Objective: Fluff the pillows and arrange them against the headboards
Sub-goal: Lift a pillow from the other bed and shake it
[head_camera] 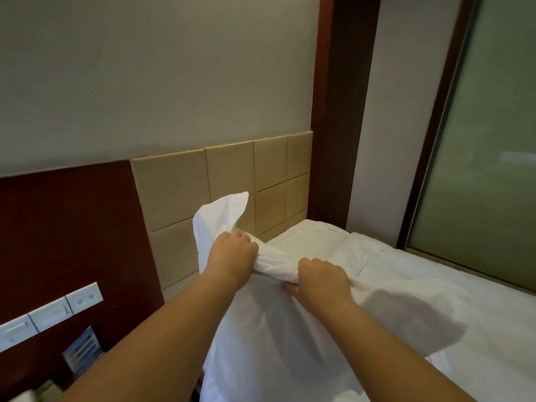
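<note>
A white pillow (269, 338) hangs upright in front of me, lifted by its top edge. My left hand (232, 253) is shut on the bunched fabric near the upper left corner, where a loose flap sticks up. My right hand (319, 280) grips the same top edge a little to the right. Behind the pillow stands the beige padded headboard (229, 169), made of square panels. A second white pillow (313, 236) lies flat at the head of the bed (464, 300), touching the headboard.
A dark red wall panel (69, 227) with a white switch plate (49, 314) is at the left, with a small card (82, 348) below it. A dark wooden post (342, 111) and a frosted glass window (487, 169) bound the bed on the right.
</note>
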Motion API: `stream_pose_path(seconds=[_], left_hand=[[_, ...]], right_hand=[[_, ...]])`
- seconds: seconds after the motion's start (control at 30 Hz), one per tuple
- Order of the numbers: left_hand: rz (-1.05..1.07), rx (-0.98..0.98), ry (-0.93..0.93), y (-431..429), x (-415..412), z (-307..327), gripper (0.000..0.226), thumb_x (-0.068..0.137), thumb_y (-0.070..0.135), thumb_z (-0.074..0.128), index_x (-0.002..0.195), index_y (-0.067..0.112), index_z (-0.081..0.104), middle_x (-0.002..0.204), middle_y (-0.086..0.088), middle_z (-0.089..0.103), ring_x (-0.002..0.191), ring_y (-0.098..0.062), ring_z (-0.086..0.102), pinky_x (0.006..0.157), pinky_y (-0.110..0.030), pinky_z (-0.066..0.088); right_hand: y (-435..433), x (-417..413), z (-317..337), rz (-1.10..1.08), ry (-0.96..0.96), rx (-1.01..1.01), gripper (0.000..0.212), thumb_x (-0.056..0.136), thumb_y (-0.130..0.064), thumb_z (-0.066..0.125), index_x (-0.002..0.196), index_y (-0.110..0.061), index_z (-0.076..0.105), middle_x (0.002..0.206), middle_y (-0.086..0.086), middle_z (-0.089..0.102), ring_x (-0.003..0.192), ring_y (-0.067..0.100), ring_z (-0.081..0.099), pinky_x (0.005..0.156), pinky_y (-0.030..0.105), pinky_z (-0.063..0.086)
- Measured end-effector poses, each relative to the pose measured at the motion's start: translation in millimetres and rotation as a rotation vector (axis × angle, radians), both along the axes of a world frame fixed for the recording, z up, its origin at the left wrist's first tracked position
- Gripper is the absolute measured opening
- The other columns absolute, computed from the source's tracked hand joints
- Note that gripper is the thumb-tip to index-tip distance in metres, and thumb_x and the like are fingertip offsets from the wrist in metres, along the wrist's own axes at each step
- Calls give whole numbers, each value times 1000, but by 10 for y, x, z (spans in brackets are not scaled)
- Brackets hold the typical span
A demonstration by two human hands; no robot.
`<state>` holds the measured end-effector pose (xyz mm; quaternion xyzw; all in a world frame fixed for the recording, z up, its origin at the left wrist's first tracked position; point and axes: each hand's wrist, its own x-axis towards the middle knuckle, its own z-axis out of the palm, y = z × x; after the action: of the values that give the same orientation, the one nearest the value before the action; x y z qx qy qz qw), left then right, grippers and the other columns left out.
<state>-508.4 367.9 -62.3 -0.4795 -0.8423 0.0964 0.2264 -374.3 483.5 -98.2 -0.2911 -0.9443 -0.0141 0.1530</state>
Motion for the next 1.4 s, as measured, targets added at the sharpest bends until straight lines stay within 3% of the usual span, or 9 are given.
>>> stream_pose_path(seconds=[0.13,0.27,0.67,0.8,1.07,1.13,1.2,1.27,1.4], left_hand=[[-52,10,29,146,-226,-111,30,90,32,60,118,21,55,124,-2,57,116,-22,45,104,-34,32],[-125,-51,18,429,-568,-224,28,92,30,59,118,23,53,119,-1,61,114,-23,51,110,-34,26],[-110,-108,-147,1375,-1831,-508,27,92,25,54,117,19,47,111,-1,64,101,-23,60,99,-30,36],[-104,-121,-174,1502,-2172,-624,22,93,26,54,112,18,48,109,-3,66,97,-24,62,90,-32,42],[-169,-174,-189,1694,-2687,-986,23,99,27,41,114,14,50,119,-8,60,107,-25,57,91,-33,40],[-214,-217,-169,1675,-2801,-1008,24,99,28,38,114,12,50,118,-9,61,106,-27,57,89,-35,39],[-251,-228,-128,1653,-2969,-951,22,99,25,37,112,12,49,113,-9,64,100,-28,60,84,-36,41],[-293,-198,-101,1657,-3140,-810,22,98,30,39,110,13,49,109,-7,66,96,-28,63,76,-35,41],[-379,-137,-47,1809,-3294,-303,28,97,41,39,102,16,49,101,-3,69,87,-28,67,61,-31,32]], right_hand=[[159,-162,-30,-15,-54,-33,46,92,-59,42,111,-20,59,107,3,67,92,22,65,76,31,49],[435,-502,-131,-3,-68,-28,33,98,-44,39,107,-20,59,105,5,67,91,26,65,70,33,46],[1400,-1772,-337,30,-131,-1,23,97,-29,44,96,-17,63,101,4,68,89,24,65,64,28,34],[1497,-2070,-409,47,-166,2,18,97,-31,44,82,-21,48,102,5,67,90,25,64,65,29,33],[1585,-2605,-678,-87,-285,30,9,94,-18,48,89,-22,54,102,3,66,94,27,63,67,32,30],[1543,-2727,-727,-105,-244,63,16,85,-16,61,78,-23,48,91,3,68,82,27,66,63,31,31],[1529,-2828,-728,-49,-207,139,47,49,-13,85,57,-22,39,55,2,61,45,24,60,49,27,27],[1609,-2897,-652,-12,-166,216,51,28,-8,87,44,-21,41,38,1,48,27,22,47,43,22,22],[1803,-2903,-163,18,-181,356,33,40,-13,86,51,-18,55,43,2,54,32,22,50,37,23,31]])
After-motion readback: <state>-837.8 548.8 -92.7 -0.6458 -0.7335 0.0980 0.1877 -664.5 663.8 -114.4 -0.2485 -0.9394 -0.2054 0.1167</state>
